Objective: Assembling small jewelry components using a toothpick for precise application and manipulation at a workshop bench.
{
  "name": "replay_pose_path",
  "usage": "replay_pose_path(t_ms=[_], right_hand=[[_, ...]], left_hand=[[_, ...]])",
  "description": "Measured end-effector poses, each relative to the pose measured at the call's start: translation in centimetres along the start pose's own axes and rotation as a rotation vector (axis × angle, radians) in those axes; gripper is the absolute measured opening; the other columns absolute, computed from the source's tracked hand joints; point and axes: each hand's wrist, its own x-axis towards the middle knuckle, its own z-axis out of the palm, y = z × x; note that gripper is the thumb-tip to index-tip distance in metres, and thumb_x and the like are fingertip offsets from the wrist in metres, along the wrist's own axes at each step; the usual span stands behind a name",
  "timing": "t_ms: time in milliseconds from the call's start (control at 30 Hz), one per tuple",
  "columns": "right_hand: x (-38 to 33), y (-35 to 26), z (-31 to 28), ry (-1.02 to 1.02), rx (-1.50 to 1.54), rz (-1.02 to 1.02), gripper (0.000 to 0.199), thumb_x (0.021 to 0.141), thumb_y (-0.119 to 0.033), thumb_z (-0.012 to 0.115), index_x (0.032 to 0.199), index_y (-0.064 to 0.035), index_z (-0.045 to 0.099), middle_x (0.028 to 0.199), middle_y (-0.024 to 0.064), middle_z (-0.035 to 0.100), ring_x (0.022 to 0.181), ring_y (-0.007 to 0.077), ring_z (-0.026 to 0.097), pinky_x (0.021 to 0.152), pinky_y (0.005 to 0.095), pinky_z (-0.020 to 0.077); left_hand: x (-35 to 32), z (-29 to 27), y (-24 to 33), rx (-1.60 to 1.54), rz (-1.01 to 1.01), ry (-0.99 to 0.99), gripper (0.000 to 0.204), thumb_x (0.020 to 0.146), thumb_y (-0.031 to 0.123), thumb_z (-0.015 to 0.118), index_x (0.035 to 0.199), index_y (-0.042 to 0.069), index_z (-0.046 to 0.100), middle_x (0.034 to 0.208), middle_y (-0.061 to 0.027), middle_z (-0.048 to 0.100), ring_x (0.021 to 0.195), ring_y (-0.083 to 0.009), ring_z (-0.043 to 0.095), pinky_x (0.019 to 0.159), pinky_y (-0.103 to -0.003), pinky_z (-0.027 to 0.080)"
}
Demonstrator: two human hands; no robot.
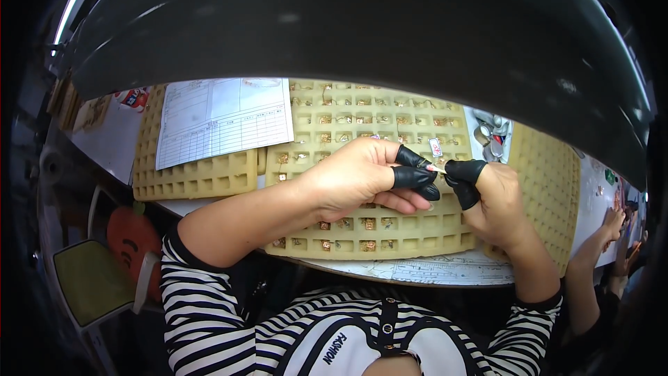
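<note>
Between left grip (365, 170) and right grip (498, 193), small piece (437, 169)

A printed paper (226, 129) lies at the table's left, near a red-and-white packet (132, 99). A chair (94, 282) with a green seat stands lower left, an orange cushion (127, 237) beside the seat. A broad dark hood (362, 21) spans the top; a bright light (73, 7) shows upper left. At far right is a co-worker's hand (613, 223).
</note>
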Motion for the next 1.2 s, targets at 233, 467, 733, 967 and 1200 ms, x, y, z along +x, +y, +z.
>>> replay_pose_path(t_ms=[233,467,733,967,1200], right_hand=[[-0.1,-0.3,-0.7,0.036,0.107,0.139,0.018,0.068,0.005,0.061,0.085,-0.0004,0.059,0.064,0.0095,0.060,0.051,0.0231,0.058,0.047,0.0301,0.0445],[0.0,-0.2,0.0,0.004,0.091,0.081,0.018,0.067,0.005,0.061,0.085,0.0000,0.058,0.060,0.0101,0.056,0.047,0.0250,0.054,0.044,0.0319,0.0423],[0.1,-0.5,-0.2,0.074,0.144,0.110,0.016,0.069,0.005,0.062,0.084,0.0001,0.059,0.061,0.0102,0.058,0.048,0.0221,0.057,0.045,0.0296,0.0436],[0.0,-0.6,0.3,0.045,0.139,0.167,0.017,0.070,0.005,0.062,0.086,-0.0004,0.059,0.063,0.0094,0.060,0.050,0.0220,0.059,0.046,0.0299,0.0452],[0.0,-0.6,-0.2,0.027,0.149,0.141,0.017,0.070,0.006,0.061,0.086,0.0007,0.059,0.064,0.0102,0.060,0.050,0.0208,0.059,0.046,0.0285,0.0448]], left_hand=[[-0.1,-0.1,0.0,-0.025,0.017,-0.018,0.019,0.088,0.012,0.056,0.100,-0.003,0.058,0.091,-0.0156,0.064,0.083,-0.0214,0.066,0.074,-0.029,0.055],[0.2,-0.2,-0.1,-0.002,0.017,-0.024,0.019,0.088,0.015,0.057,0.097,-0.001,0.059,0.090,-0.0150,0.065,0.081,-0.0207,0.066,0.073,-0.028,0.055],[0.1,-0.1,0.1,-0.004,0.020,-0.018,0.020,0.088,0.013,0.056,0.100,-0.002,0.059,0.092,-0.0162,0.064,0.084,-0.0223,0.065,0.075,-0.030,0.055],[0.1,0.0,0.0,-0.024,0.012,-0.008,0.019,0.088,0.010,0.054,0.101,-0.003,0.057,0.094,-0.0173,0.064,0.084,-0.0236,0.065,0.076,-0.031,0.055],[0.1,0.0,0.0,-0.016,0.026,-0.015,0.019,0.088,0.011,0.055,0.101,-0.003,0.058,0.093,-0.0167,0.064,0.085,-0.0225,0.065,0.076,-0.031,0.055]])
